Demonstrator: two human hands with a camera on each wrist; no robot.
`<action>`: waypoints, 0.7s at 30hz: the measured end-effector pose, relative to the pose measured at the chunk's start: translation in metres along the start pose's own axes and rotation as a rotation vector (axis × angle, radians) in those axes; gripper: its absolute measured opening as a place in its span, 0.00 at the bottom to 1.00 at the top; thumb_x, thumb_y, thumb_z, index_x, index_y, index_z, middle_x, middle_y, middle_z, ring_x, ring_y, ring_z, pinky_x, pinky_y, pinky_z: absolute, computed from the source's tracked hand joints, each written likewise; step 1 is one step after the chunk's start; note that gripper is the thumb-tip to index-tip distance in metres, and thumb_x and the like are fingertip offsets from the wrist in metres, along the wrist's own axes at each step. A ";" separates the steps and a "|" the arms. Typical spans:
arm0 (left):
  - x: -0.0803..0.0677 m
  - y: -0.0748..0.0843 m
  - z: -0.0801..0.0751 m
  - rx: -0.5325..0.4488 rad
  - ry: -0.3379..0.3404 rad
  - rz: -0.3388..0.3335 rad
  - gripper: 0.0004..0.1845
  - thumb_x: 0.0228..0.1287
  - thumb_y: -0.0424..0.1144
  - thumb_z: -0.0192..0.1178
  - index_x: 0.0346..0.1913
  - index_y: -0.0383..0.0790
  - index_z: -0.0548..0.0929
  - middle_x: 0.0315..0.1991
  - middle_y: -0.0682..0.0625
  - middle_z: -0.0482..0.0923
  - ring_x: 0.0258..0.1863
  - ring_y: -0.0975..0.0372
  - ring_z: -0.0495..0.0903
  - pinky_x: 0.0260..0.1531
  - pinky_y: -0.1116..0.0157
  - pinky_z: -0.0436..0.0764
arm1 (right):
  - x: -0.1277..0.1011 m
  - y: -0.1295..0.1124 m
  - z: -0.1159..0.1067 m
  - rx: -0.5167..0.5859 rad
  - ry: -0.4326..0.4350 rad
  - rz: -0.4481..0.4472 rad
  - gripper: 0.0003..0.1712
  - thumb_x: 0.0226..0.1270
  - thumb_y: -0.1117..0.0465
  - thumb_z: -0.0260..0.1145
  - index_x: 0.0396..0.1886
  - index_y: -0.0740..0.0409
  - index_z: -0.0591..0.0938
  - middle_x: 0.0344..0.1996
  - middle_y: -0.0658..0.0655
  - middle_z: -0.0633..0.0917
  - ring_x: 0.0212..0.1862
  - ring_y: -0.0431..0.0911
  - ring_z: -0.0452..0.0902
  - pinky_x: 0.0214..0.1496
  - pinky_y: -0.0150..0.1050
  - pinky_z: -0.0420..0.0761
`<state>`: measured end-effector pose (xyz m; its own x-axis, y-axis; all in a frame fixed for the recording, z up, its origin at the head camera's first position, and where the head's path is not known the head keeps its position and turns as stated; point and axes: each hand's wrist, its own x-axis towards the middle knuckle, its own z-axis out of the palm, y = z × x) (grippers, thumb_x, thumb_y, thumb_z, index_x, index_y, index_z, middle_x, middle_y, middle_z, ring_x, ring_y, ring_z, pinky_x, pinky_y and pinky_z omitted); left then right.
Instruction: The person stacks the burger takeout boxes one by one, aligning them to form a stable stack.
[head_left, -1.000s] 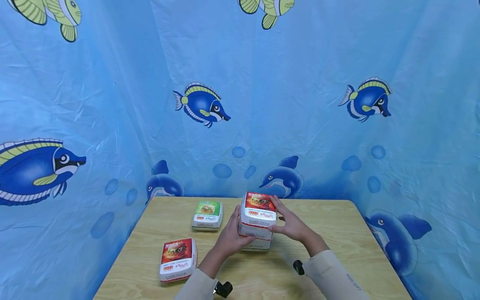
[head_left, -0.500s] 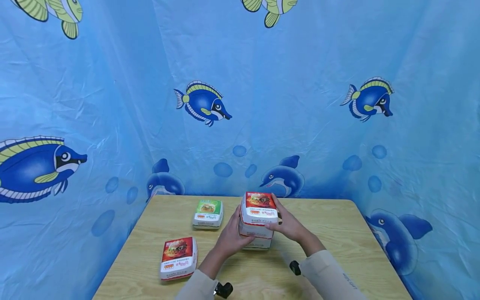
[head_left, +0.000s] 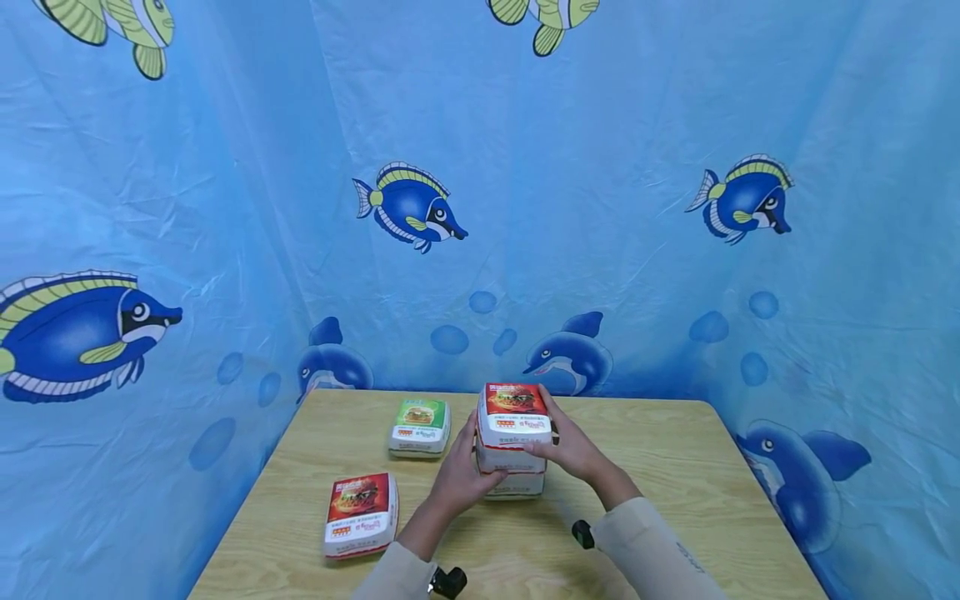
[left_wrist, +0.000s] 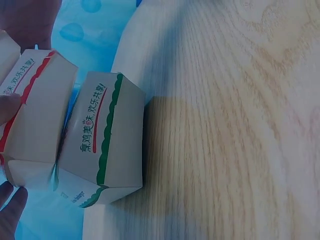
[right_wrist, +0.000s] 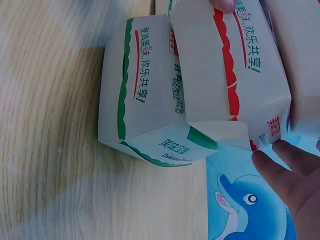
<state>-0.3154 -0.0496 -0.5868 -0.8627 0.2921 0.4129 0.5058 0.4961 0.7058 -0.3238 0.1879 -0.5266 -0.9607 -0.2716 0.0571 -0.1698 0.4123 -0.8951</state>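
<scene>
In the head view, a stack of three paper burger boxes stands at the table's centre. The top box (head_left: 514, 417) shows a red burger print. Below it sits the middle box (left_wrist: 40, 110), which has a red wavy band, and at the bottom the green-banded box (left_wrist: 102, 140) rests on the table. My left hand (head_left: 457, 482) grips the stack's left side, its thumb on the near face of the middle box. My right hand (head_left: 576, 452) holds the right side, with the thumb near the top box's lower edge. Its fingers touch the middle box's side in the right wrist view.
A green-topped burger box (head_left: 419, 428) lies at the back left of the wooden table (head_left: 645, 483). Nearer, beside the left forearm, is a red-topped burger box (head_left: 361, 516). A blue curtain (head_left: 630, 125) printed with fish stands behind the table.
The upper boxes have shifted slightly left over the bottom box, and my right hand has moved left with them. The head view has turned a little. Both hands keep their grip.
</scene>
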 end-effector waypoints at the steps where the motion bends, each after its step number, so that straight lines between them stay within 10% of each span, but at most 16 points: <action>1: 0.000 0.000 0.000 0.004 0.005 0.004 0.61 0.53 0.52 0.73 0.79 0.50 0.40 0.73 0.48 0.57 0.66 0.54 0.65 0.54 0.56 0.76 | 0.001 0.000 0.000 -0.002 0.000 -0.003 0.60 0.58 0.44 0.73 0.78 0.29 0.40 0.75 0.59 0.53 0.69 0.59 0.59 0.64 0.61 0.66; 21: -0.001 -0.001 -0.006 0.009 -0.008 0.008 0.60 0.54 0.49 0.73 0.79 0.53 0.39 0.74 0.49 0.54 0.68 0.54 0.62 0.56 0.56 0.75 | -0.001 0.004 0.005 -0.024 0.023 -0.036 0.59 0.56 0.42 0.73 0.78 0.31 0.44 0.76 0.56 0.52 0.71 0.61 0.55 0.64 0.63 0.64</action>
<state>-0.3149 -0.0550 -0.5844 -0.8588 0.3027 0.4134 0.5123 0.5008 0.6976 -0.3221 0.1858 -0.5327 -0.9588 -0.2662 0.0992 -0.2088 0.4235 -0.8815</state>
